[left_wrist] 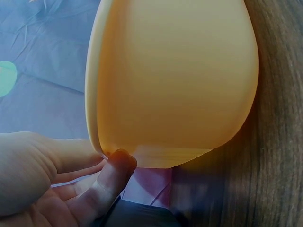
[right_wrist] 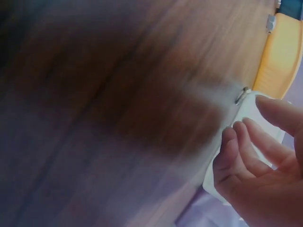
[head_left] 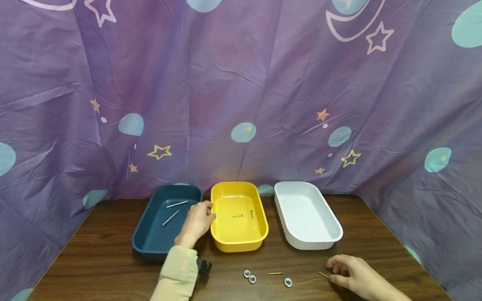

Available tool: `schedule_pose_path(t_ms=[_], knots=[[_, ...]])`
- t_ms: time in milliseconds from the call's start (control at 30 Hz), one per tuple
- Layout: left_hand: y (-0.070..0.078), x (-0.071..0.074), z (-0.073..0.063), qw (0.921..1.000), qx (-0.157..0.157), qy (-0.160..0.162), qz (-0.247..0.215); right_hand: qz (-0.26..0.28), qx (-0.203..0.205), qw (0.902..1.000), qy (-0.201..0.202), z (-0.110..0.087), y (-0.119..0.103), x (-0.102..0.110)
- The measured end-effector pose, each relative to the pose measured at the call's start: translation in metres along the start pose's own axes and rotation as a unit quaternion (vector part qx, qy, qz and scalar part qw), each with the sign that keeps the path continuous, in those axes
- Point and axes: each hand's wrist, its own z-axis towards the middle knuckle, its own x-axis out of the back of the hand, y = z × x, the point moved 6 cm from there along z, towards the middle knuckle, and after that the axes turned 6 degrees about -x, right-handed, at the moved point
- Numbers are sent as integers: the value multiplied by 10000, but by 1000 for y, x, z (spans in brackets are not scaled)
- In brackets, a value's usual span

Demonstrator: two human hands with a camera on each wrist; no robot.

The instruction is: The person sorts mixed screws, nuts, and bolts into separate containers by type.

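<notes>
My left hand (head_left: 196, 221) reaches over the right edge of the blue tray (head_left: 137, 240) and pinches the rim of the yellow tray (head_left: 239, 247) between thumb and fingers; the left wrist view shows the thumb (left_wrist: 120, 163) on that rim. Two small brass screws (head_left: 238, 216) lie in the yellow tray. At the right, my right hand (head_left: 355, 274) is low over the table, fingers loosely bent and thumb apart from them in the right wrist view. Beside its thumb lies another brass screw (head_left: 324, 275), its end overlapped by the hand.
Two long silver bolts (head_left: 170, 218) lie in the blue tray. The white tray (head_left: 316, 244) stands right of the yellow one. On the wooden table (head_left: 101, 259) in front are a brass screw (head_left: 275, 273) and silver nuts (head_left: 288, 282). A purple patterned cloth (head_left: 226, 104) hangs behind.
</notes>
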Motion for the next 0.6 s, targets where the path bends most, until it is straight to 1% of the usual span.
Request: schedule_pose_path(t_ms=[100, 167, 200, 300, 433, 500, 600], knots=[[-1, 0, 0, 10000, 4, 8, -12, 12, -239, 9993, -299, -1, 4, -2], [-1, 1, 0, 10000, -13, 15, -11, 72, -282, 9987, -425, 0, 5, -4], [-1, 1, 0, 10000, -4, 15, -17, 120, -296, 9984, -472, 0, 5, -4], [-1, 1, 1, 10000, -5, 22, -20, 93, -232, 9987, -437, 1, 4, -5], [-2, 1, 1, 10000, -41, 26, -5, -67, 8, 9996, -289, 1, 2, -6], [-2, 0, 1, 10000, -41, 21, -3, -159, 214, 9995, -179, 1, -1, -7], [-3, 0, 1, 10000, 41, -33, -46, -284, 551, 9981, 1, 2, -4, -8]])
